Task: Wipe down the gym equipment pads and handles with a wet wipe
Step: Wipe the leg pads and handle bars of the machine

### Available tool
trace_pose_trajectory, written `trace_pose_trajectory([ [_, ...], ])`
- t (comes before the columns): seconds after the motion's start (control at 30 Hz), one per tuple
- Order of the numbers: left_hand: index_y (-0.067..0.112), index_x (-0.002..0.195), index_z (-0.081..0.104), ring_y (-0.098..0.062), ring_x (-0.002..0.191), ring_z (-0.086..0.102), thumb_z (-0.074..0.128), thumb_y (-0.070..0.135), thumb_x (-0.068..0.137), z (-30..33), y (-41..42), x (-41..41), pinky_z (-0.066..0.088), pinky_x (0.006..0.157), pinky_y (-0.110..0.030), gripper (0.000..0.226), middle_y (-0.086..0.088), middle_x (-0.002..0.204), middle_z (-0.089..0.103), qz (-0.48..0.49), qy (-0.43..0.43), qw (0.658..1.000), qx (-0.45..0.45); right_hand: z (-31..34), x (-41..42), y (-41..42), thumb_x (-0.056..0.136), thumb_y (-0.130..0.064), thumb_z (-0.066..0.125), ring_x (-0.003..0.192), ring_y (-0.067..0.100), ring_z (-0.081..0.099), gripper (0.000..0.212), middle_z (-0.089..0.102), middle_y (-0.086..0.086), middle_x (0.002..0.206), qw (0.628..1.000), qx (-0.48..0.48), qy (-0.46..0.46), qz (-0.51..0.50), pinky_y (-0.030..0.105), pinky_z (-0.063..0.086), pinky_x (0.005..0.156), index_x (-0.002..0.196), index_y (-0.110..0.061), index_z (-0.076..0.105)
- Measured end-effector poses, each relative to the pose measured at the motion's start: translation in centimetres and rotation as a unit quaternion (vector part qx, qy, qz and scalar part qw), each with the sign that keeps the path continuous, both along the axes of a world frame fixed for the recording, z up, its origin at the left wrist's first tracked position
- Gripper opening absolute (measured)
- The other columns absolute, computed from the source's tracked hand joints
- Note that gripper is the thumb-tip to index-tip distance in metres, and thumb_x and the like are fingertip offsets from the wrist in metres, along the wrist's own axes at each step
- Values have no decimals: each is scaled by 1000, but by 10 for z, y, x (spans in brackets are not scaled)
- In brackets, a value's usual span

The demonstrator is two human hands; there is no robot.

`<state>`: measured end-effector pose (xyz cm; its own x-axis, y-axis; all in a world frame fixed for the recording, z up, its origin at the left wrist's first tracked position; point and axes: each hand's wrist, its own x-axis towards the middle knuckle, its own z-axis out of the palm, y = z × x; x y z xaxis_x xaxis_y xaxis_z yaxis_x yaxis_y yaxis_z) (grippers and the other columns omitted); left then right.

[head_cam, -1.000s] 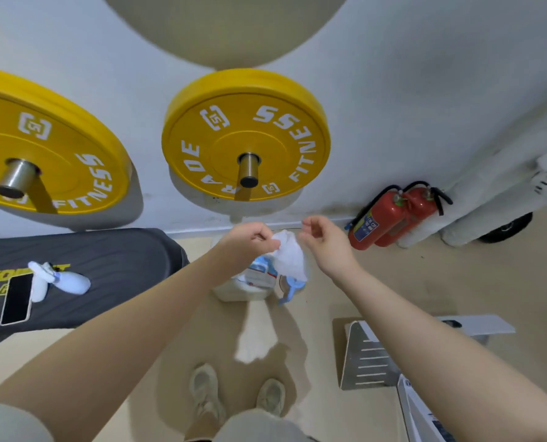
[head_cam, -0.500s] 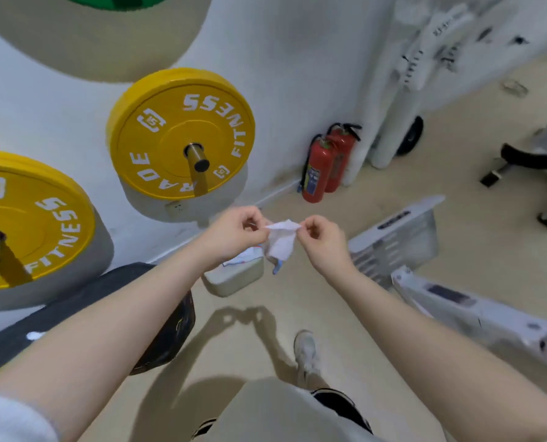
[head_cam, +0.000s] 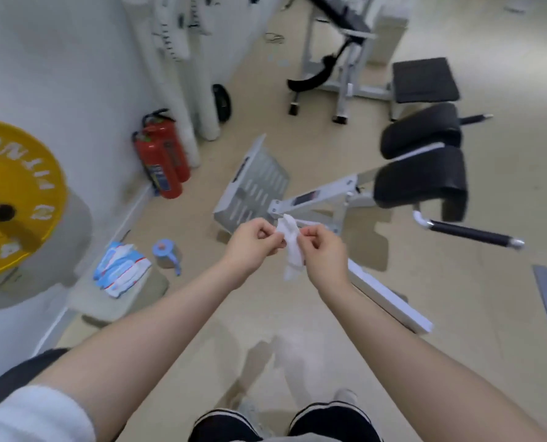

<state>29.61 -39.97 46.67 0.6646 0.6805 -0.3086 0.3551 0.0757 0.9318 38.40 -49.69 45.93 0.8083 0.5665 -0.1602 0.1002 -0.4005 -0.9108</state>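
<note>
Both hands are up in front of the person, near the middle of the view, and a small white wet wipe (head_cam: 289,247) hangs bunched between them. The left hand (head_cam: 253,245) has its fingers curled in and pinches the wipe's upper edge, and the right hand (head_cam: 321,253) does the same from the other side, so neither is open and the sheet is caught between two pinches. It looks crumpled, not yet spread, so the step in hand seems to be opening it out. I would draw the two pinches apart gently along the top edge and let the loose tail drop, since a damp sheet tears or sticks to itself if jerked. Once flat, folding it over the palm should give a broad face to press with. The nearest work lies at about two o'clock: two black pads (head_cam: 422,167) on a white frame, with a black handle (head_cam: 471,235) jutting out at three o'clock, well apart from the hands. On the floor at nine o'clock lie the wipe packets (head_cam: 122,269) beside a small blue-lidded cup (head_cam: 167,255), and two red fire extinguishers (head_cam: 162,161) stand by the wall at eleven.
</note>
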Motion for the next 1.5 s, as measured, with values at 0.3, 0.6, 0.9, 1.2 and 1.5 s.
trace_pose_trajectory([
  [0.3,9,90,61,-8,57,59,59,23,89,9,-154,125,50,59,-16,14,-3,72,64,-119,-28,987,-108,1,68,-191,84,-2,47,139,20,14,67,21,3,153,965,-146,-151,158,26,14,111,145,-14,25],
  [0.6,12,82,59,-12,62,55,58,2,87,19,-321,240,52,68,-21,11,-4,73,58,-204,-27,976,-66,1,210,-390,85,-18,64,116,8,44,40,49,-10,117,997,12,-42,-59,13,33,87,121,-21,47],
  [0.9,14,83,63,-11,75,63,62,10,86,33,-369,371,53,71,-24,4,0,80,66,-271,2,958,93,14,356,-436,90,-6,56,62,16,55,19,56,4,69,968,93,214,-91,22,52,59,72,-14,53],
  [1.2,22,75,64,3,56,50,63,15,83,10,-380,569,37,56,-11,11,13,63,58,-215,4,950,225,22,545,-409,92,-7,51,73,10,60,14,64,5,83,949,136,270,-89,19,54,77,86,-11,64],
  [1.5,16,107,68,-3,86,63,54,6,86,5,-359,691,43,72,-8,27,5,94,70,-189,4,967,169,-2,694,-367,87,-2,58,75,12,57,15,62,3,83,964,113,241,14,20,47,72,97,-13,60],
])
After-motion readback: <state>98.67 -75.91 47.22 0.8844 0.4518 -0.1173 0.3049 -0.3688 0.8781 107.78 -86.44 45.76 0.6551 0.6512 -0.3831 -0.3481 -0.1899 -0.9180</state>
